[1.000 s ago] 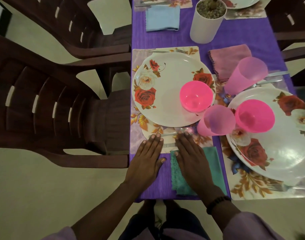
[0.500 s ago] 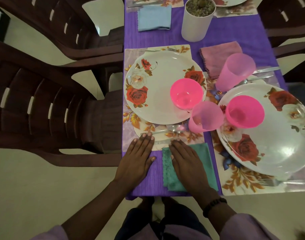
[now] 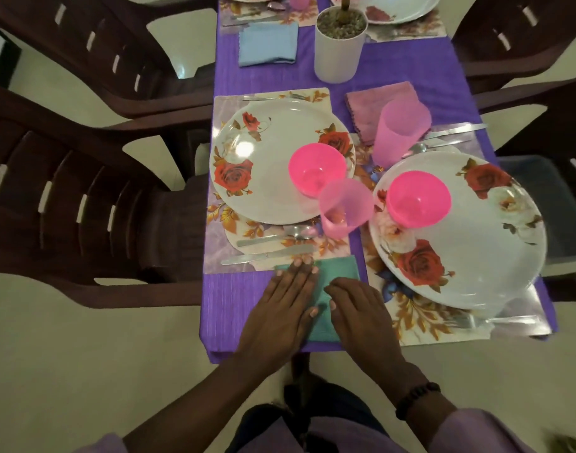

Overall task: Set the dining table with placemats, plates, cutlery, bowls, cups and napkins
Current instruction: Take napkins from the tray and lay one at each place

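Napkin cloth, teal (image 3: 337, 273), lies flat at the near edge of the table (image 3: 234, 299), on the purple covering just below the near-left placemat (image 3: 221, 253), its far edge touching or slightly overlapping that mat. It looks soft, light and limp, with a fine ribbed weave, so I judge it will slide and wrinkle easily, will not break, and is best moved by pressing flat palms on it or pinching a corner or folded edge. Its long axis appears to run from the near edge toward the far end of the table, though the hands cover much of it. The left hand (image 3: 280, 308) lies palm down with fingers straight and together, fingertips over the napkin's far-left corner and reaching the mat. The right hand (image 3: 361, 315) rests flat on the napkin's right part, fingers extended; neither hand grips anything, and the thumbs nearly meet over the cloth. Just beyond the fingertips a knife (image 3: 268, 255) and a spoon (image 3: 280, 235) lie across the mat, parallel to the near edge. Farther on stands a rose-patterned plate (image 3: 257, 178) carrying a pink bowl (image 3: 316, 168), with a translucent pink cup (image 3: 344, 207) beside it. Toward the right edge a second plate (image 3: 476, 243) holds another pink bowl (image 3: 417, 199), with a second cup (image 3: 399, 132) and a mauve napkin (image 3: 368, 99) beyond. Mid-table stand a white pot (image 3: 339, 50) and a blue napkin (image 3: 267, 44). The setting looks nearly complete.
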